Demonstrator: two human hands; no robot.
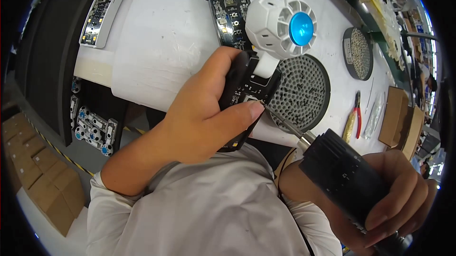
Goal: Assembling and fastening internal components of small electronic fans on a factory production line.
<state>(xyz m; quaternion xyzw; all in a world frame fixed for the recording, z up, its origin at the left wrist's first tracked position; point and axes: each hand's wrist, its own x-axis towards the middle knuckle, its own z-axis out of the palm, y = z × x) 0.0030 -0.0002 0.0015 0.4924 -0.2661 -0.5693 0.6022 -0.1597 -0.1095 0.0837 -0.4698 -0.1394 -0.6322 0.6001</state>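
My left hand (199,109) is closed around a black handheld fan body (249,83) with an exposed circuit board, its thumb pressing on the board. A white neck joins this body to a white round fan head (273,23) with a blue centre. My right hand (399,194) grips a black electric screwdriver (349,168) at the lower right. Its thin bit points up and left to the board's edge beside my left thumb; whether it touches a screw cannot be made out. Behind the body lies a round grey screw tray (304,92) with many small holes.
A second round dish (357,53) holds small metal parts. Pliers (355,118) with red and yellow handles lie near an open cardboard box (399,113). More fan bodies with bare boards lie at the back (230,11) and far left (102,14). Cartons (42,175) stand on the floor.
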